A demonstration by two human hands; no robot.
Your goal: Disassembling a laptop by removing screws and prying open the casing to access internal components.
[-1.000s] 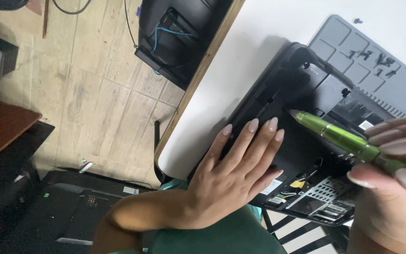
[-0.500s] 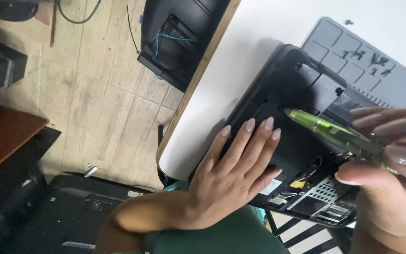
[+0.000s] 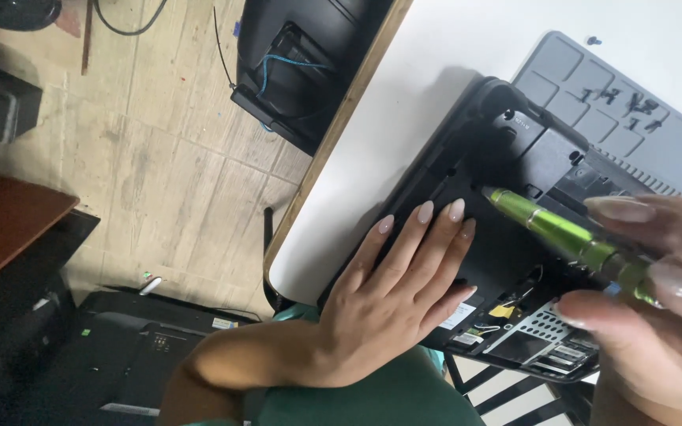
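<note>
Since the earlier frame the screwdriver [image 3: 566, 231] tip has slid left and up across the laptop [image 3: 507, 260], toward its rear edge. At lower centre the left hand [image 3: 392, 304] lies flat, fingers spread and gripping nothing, likely pinning the upturned laptop to the white tabletop [image 3: 436, 87]. At right the right hand [image 3: 657, 315] is clamped on the green screwdriver, whose long axis runs from lower right to upper left, tip pointing upper left onto the case. A grey tray [image 3: 641, 126] sits upper right.

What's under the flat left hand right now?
The left hand lies flat on the black plastic laptop underside. Beside it, open bays show a white label and metal grille; whatever sits beneath the palm is covered.
</note>
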